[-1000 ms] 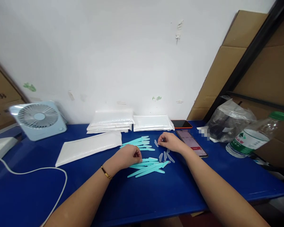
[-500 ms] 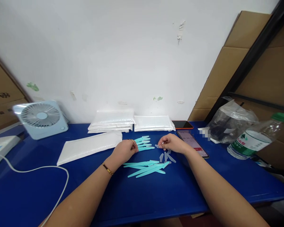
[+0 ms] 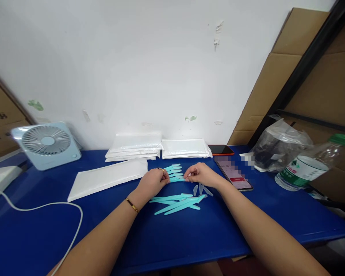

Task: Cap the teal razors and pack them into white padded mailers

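Note:
My left hand point(image 3: 155, 181) pinches the handle of a turquoise eyebrow razor point(image 3: 177, 179), the nearest in a row of several lying side by side. At that razor's head end, my right hand point(image 3: 199, 174) is closed in a pinch around a small clear blade cover, mostly hidden by the fingers. Whether the cover sits on the blade I cannot tell. Below the hands lies a loose, overlapping pile of turquoise eyebrow razors point(image 3: 176, 205). Several clear blade covers point(image 3: 201, 189) are scattered just under my right hand.
White padded envelopes point(image 3: 135, 143) are stacked against the wall, and one envelope point(image 3: 106, 178) lies left of my left hand. Two phones, one showing a timer point(image 3: 235, 177), lie to the right. A bottle point(image 3: 307, 168), a bagged container point(image 3: 276, 147), a fan point(image 3: 47, 143) and a white cable point(image 3: 80, 214) also occupy the table.
My right hand has moved left with the blade cover, from a short gap away up to the razor's head. My left hand keeps its grip on the razor.

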Demonstrator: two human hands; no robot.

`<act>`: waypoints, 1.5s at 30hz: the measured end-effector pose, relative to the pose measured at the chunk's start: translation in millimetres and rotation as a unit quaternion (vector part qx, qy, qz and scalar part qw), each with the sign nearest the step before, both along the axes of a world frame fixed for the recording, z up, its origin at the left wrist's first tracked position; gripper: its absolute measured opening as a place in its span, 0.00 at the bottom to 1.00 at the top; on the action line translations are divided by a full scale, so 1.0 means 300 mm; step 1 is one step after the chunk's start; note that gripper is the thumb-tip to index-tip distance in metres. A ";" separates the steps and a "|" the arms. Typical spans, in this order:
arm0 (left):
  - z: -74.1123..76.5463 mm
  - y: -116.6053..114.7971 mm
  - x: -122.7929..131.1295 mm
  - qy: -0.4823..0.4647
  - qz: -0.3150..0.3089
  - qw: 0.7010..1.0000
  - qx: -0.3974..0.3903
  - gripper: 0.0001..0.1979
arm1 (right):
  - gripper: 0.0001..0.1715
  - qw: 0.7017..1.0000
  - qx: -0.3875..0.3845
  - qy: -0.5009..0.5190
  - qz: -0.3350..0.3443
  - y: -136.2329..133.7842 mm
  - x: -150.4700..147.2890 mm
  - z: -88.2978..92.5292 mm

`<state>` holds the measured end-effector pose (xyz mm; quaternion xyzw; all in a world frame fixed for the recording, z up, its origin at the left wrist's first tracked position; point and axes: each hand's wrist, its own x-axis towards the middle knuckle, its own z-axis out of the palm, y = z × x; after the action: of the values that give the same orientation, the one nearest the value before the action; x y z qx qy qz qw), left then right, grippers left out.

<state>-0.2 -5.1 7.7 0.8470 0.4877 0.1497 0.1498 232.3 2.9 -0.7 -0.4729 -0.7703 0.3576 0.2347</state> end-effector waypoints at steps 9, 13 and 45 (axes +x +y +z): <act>0.045 -0.041 -0.014 -0.022 -0.069 0.994 -0.076 0.11 | 0.11 0.989 0.056 -0.065 0.117 -0.032 0.073 0.090; 0.046 -0.054 -0.019 -0.020 -0.115 0.981 -0.156 0.10 | 0.13 0.980 0.021 -0.102 0.169 -0.040 0.086 0.092; 0.015 -0.031 -0.014 0.000 0.019 0.996 -0.084 0.07 | 0.14 0.991 -0.054 -0.056 0.112 -0.021 0.071 0.060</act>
<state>-4.4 -14.2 12.2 0.8217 0.5148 0.1109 0.2178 253.6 -3.2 17.2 -0.4153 -0.8097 0.3958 0.1235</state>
